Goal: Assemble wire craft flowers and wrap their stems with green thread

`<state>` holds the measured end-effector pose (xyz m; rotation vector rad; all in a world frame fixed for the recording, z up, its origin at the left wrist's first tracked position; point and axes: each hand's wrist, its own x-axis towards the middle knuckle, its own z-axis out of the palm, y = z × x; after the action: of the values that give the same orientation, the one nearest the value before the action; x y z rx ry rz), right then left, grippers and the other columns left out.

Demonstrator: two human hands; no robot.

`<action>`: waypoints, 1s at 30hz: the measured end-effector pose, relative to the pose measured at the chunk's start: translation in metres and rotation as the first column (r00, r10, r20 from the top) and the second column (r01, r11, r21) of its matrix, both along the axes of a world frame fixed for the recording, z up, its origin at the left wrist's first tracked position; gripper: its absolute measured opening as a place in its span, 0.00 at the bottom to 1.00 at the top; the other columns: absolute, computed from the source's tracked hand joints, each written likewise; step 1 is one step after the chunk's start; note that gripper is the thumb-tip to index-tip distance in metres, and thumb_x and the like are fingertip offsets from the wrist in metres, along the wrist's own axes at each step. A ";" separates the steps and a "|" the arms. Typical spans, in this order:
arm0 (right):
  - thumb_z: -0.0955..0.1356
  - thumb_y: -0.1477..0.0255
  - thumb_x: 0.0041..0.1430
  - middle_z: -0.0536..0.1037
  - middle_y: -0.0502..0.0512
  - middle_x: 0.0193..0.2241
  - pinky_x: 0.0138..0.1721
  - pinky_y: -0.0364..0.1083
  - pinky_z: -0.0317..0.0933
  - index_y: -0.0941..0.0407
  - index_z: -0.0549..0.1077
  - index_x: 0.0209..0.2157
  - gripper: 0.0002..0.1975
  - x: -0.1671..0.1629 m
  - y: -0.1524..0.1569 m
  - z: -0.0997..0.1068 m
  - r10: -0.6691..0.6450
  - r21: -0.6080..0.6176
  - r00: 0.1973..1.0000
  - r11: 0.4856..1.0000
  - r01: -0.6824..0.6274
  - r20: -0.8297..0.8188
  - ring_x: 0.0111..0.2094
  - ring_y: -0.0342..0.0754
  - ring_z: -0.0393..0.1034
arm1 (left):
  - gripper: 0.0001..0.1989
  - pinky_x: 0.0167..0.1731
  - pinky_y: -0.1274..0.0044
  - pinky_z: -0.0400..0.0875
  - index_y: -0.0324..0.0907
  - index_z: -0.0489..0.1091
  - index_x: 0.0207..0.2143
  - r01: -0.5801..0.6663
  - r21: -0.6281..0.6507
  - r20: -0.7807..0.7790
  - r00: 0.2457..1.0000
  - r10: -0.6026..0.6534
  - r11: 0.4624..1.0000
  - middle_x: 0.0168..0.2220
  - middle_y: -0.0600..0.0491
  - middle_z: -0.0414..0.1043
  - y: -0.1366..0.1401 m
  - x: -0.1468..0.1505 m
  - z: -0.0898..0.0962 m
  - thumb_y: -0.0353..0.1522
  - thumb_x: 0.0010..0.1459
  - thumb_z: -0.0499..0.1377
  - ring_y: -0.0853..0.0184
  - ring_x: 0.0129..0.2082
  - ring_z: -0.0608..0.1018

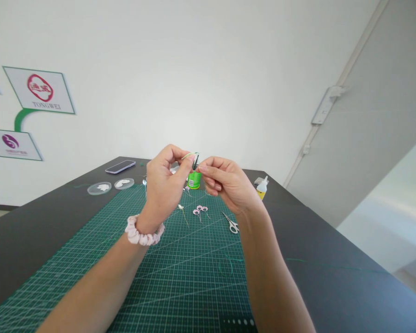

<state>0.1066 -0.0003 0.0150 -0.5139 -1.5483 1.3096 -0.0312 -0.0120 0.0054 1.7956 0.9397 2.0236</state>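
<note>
My left hand point(168, 175), with a pale scrunchie point(144, 237) on its wrist, is raised above the mat. Its thumb and forefinger pinch a thin light-green strand point(190, 155), which curves out over the fingertips. Close by on the right, my right hand point(228, 182) is closed in a pinch too; what sits between its fingertips is too small to make out. Below them on the mat lie small pink petal pieces on thin stems point(200, 211) and a white bud on a yellow-green stem point(183, 212). White-handled scissors point(233, 226) rest beside my right wrist.
A green cutting mat point(180, 277) covers much of the dark table point(319, 259). Behind the hands stands a green can point(194, 180) holding dark tools. Two shallow dishes point(99, 188) with white pieces and a phone point(120, 167) lie left; a glue bottle point(262, 188) stands right.
</note>
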 end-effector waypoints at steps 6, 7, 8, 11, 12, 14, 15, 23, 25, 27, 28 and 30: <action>0.71 0.69 0.52 0.61 0.42 0.14 0.18 0.41 0.45 0.56 0.71 0.24 0.08 0.007 -0.005 0.004 -0.273 0.163 0.959 0.952 0.258 0.073 0.16 0.36 0.51 | 0.07 0.30 0.76 0.64 0.43 0.66 0.24 -0.146 0.059 -0.136 0.979 0.153 0.988 0.22 0.57 0.68 -0.002 -0.001 0.001 0.29 0.55 0.58 0.70 0.25 0.68; 0.70 0.69 0.53 0.61 0.42 0.14 0.18 0.42 0.45 0.56 0.71 0.24 0.08 0.009 -0.006 0.004 -0.307 0.191 0.948 0.939 0.287 0.083 0.16 0.36 0.51 | 0.07 0.30 0.75 0.63 0.43 0.65 0.24 -0.157 0.060 -0.161 0.973 0.165 0.986 0.22 0.57 0.68 -0.002 -0.001 0.001 0.29 0.54 0.58 0.70 0.24 0.68; 0.70 0.70 0.53 0.61 0.42 0.14 0.18 0.42 0.45 0.56 0.70 0.24 0.07 0.010 -0.007 0.005 -0.337 0.218 0.937 0.925 0.311 0.092 0.16 0.36 0.51 | 0.07 0.30 0.75 0.63 0.43 0.65 0.23 -0.162 0.057 -0.186 0.968 0.170 0.985 0.22 0.57 0.68 -0.003 -0.001 0.002 0.28 0.54 0.58 0.70 0.24 0.68; 0.68 0.72 0.54 0.61 0.43 0.14 0.19 0.42 0.46 0.56 0.70 0.24 0.07 0.011 -0.010 0.008 -0.406 0.287 0.907 0.887 0.361 0.114 0.17 0.37 0.52 | 0.07 0.30 0.75 0.63 0.43 0.65 0.22 -0.156 0.050 -0.231 0.959 0.164 0.986 0.21 0.57 0.68 -0.004 -0.001 0.004 0.27 0.53 0.58 0.70 0.24 0.67; 0.68 0.72 0.55 0.61 0.43 0.14 0.19 0.42 0.46 0.57 0.69 0.23 0.07 0.011 -0.011 0.008 -0.422 0.302 0.899 0.878 0.372 0.119 0.17 0.37 0.52 | 0.07 0.30 0.75 0.62 0.43 0.65 0.22 -0.155 0.050 -0.238 0.958 0.162 0.987 0.22 0.57 0.67 -0.005 -0.001 0.004 0.27 0.52 0.58 0.70 0.24 0.67; 0.68 0.73 0.55 0.62 0.43 0.14 0.19 0.42 0.46 0.57 0.69 0.23 0.07 0.011 -0.011 0.009 -0.451 0.320 0.884 0.861 0.395 0.125 0.17 0.37 0.52 | 0.07 0.30 0.75 0.62 0.43 0.66 0.22 -0.151 0.052 -0.255 0.954 0.159 0.987 0.22 0.57 0.67 -0.004 -0.002 0.004 0.27 0.52 0.58 0.70 0.24 0.67; 0.67 0.74 0.55 0.62 0.43 0.14 0.19 0.42 0.46 0.57 0.70 0.23 0.07 0.011 -0.011 0.009 -0.466 0.325 0.876 0.853 0.408 0.125 0.17 0.37 0.53 | 0.07 0.30 0.75 0.62 0.43 0.66 0.22 -0.145 0.051 -0.267 0.951 0.154 0.988 0.22 0.57 0.68 -0.004 -0.002 0.004 0.27 0.52 0.58 0.70 0.24 0.67; 0.68 0.74 0.55 0.63 0.44 0.15 0.19 0.42 0.45 0.57 0.72 0.24 0.07 0.021 -0.010 0.009 -0.527 0.359 0.837 0.816 0.453 0.143 0.18 0.38 0.53 | 0.05 0.25 0.77 0.60 0.42 0.67 0.23 -0.047 -0.050 -0.340 0.940 0.027 0.998 0.21 0.57 0.69 -0.006 -0.003 0.007 0.27 0.51 0.57 0.71 0.22 0.67; 0.69 0.73 0.55 0.63 0.44 0.15 0.19 0.42 0.45 0.57 0.73 0.24 0.06 0.025 -0.009 0.008 -0.515 0.362 0.841 0.825 0.433 0.167 0.18 0.38 0.52 | 0.05 0.24 0.78 0.60 0.41 0.68 0.22 -0.011 -0.088 -0.357 0.934 -0.021 0.996 0.20 0.57 0.68 -0.007 -0.004 0.008 0.28 0.51 0.57 0.72 0.22 0.66; 0.69 0.73 0.55 0.62 0.44 0.16 0.20 0.42 0.45 0.58 0.73 0.24 0.06 0.028 -0.008 0.008 -0.492 0.368 0.850 0.838 0.404 0.187 0.19 0.37 0.52 | 0.06 0.23 0.78 0.60 0.41 0.68 0.22 0.033 -0.124 -0.370 0.926 -0.077 0.992 0.20 0.57 0.66 -0.007 -0.005 0.009 0.28 0.51 0.58 0.73 0.21 0.66; 0.69 0.73 0.55 0.62 0.44 0.16 0.20 0.42 0.45 0.58 0.73 0.24 0.06 0.030 -0.008 0.007 -0.480 0.372 0.855 0.843 0.388 0.196 0.19 0.37 0.52 | 0.06 0.22 0.79 0.59 0.41 0.68 0.22 0.055 -0.145 -0.372 0.922 -0.106 0.988 0.19 0.57 0.66 -0.008 -0.005 0.009 0.28 0.51 0.58 0.73 0.21 0.65; 0.69 0.73 0.55 0.62 0.44 0.16 0.20 0.42 0.46 0.58 0.73 0.24 0.07 0.032 -0.007 0.007 -0.459 0.378 0.862 0.853 0.361 0.213 0.19 0.37 0.52 | 0.06 0.21 0.79 0.58 0.41 0.68 0.22 0.096 -0.193 -0.371 0.914 -0.163 0.977 0.19 0.58 0.65 -0.008 -0.007 0.010 0.28 0.52 0.58 0.74 0.19 0.63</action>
<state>0.1385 -0.0069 0.0219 -0.8071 -1.7348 0.6429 -0.0380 -0.0195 0.0149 2.1361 1.0299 1.4861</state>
